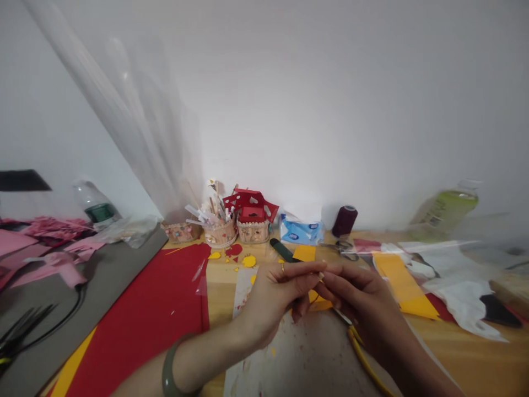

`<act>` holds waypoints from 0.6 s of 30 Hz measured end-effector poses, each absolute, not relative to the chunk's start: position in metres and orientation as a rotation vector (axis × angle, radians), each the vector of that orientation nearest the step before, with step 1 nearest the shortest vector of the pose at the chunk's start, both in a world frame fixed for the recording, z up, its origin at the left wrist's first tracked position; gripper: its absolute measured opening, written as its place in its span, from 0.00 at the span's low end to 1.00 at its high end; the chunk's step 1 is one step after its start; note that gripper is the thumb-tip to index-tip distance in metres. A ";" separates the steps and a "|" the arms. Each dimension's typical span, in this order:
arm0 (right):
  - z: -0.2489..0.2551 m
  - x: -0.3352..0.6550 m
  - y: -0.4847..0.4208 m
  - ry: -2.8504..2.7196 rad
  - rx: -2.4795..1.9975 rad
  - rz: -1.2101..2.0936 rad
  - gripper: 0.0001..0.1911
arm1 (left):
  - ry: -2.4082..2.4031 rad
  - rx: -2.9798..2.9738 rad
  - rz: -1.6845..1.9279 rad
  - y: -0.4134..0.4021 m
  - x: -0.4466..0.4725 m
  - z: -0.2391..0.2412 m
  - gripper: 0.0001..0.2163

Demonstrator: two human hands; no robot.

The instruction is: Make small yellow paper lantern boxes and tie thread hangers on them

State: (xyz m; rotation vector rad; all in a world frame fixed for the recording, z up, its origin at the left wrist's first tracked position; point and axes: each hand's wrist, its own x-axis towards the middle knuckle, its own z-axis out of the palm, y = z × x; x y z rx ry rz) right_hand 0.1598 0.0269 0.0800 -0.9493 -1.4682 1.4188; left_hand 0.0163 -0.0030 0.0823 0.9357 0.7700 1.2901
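1. Nearest to me are my two forearms, coming in from the bottom edge. On my left wrist sits a green bangle (167, 375). Below my right hand a yellow-handled tool (363, 355) runs from the fingers back toward me, its long axis slanted down and to the right. I cannot tell if the hand grips it or if it only lies under the hand.

2. My left hand (275, 295) and my right hand (355, 298) meet over the middle of the table (219, 298). Both are closed in a pinch, fingertips touching each other.

3. Between the fingertips is a small pale piece (321, 274). It is mostly hidden, so I cannot say what it is. It lies at the very meeting point, equally near to both hands. What shows looks to run left to right, but this is only my judgement.

4. Under and just behind the hands are yellow paper pieces (403, 286), and to the left a big red sheet (152, 314).

5. A little farther lie a dark green marker (281, 250) and scissors (345, 248), both well apart from my fingers.

6. Against the wall stand small craft baskets (235, 229), a blue tissue pack (301, 231), a dark red thread spool (345, 220) and, far right, a green bottle (448, 212), blurred.
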 end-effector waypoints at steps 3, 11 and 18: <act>0.078 0.159 0.029 -1.449 -0.964 1.441 0.19 | 0.808 0.921 1.307 -0.002 0.016 0.083 0.10; 0.081 0.162 0.026 -1.547 -0.941 1.349 0.18 | 0.807 0.945 1.342 -0.001 0.011 0.087 0.11; 0.093 0.163 0.019 -1.600 -1.015 1.162 0.16 | 0.836 0.971 1.393 0.000 0.008 0.084 0.09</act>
